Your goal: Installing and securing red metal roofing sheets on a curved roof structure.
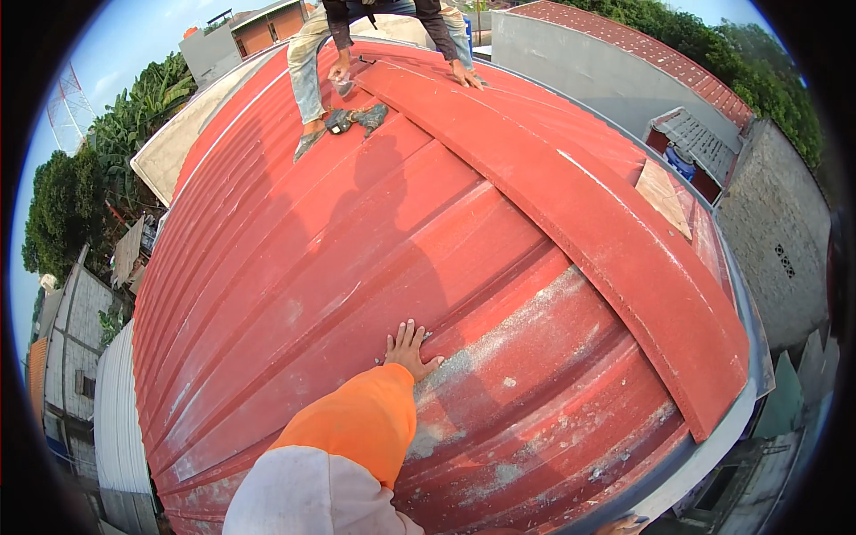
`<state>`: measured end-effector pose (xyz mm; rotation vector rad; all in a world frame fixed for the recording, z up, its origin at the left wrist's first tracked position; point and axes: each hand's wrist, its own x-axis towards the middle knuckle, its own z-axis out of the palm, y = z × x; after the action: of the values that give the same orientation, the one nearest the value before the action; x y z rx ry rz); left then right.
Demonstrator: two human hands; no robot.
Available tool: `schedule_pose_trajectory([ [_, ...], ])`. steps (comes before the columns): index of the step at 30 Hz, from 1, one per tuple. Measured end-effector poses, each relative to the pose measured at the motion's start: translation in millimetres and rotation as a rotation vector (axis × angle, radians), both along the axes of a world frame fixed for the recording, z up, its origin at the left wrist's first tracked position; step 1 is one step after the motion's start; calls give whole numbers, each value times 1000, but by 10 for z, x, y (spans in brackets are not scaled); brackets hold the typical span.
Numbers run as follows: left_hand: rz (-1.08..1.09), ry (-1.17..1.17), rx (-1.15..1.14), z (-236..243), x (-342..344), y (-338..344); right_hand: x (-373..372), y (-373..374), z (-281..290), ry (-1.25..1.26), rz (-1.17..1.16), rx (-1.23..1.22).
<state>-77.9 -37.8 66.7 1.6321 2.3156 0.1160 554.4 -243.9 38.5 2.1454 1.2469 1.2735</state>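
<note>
My left hand (pixel 410 352) lies flat on the red corrugated metal roof (pixel 357 276), fingers spread and thumb pointing right, holding nothing. An orange sleeve with a pale grey upper part covers that arm. Beside the hand, a band of grey dust and grit runs along a roof rib. At the lower edge of the picture, a small part of my right hand (pixel 624 525) shows by the roof's rim; its fingers are mostly cut off. A long red ridge cap (pixel 571 205) runs from the far middle to the near right.
A co-worker crouches at the far end, one hand (pixel 465 77) on the ridge cap. A dark tool-like bundle (pixel 357 119) lies by their shoe. A brown flat piece (pixel 664 196) rests right of the cap. The roof drops off at its pale rim (pixel 704 468); walls and lower roofs surround it.
</note>
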Motion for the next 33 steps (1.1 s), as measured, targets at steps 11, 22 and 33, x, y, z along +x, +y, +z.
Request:
schedule_pose_trajectory([
  [11,-14,-3,-1,-55,-39,5,-133,189,79,399,-11,135],
  [22,-2,14,9,-94,-43,23,-22,-121,-8,373,-209,-384],
  [33,-11,11,38,-114,-4,56,-230,166,166,720,-214,70],
])
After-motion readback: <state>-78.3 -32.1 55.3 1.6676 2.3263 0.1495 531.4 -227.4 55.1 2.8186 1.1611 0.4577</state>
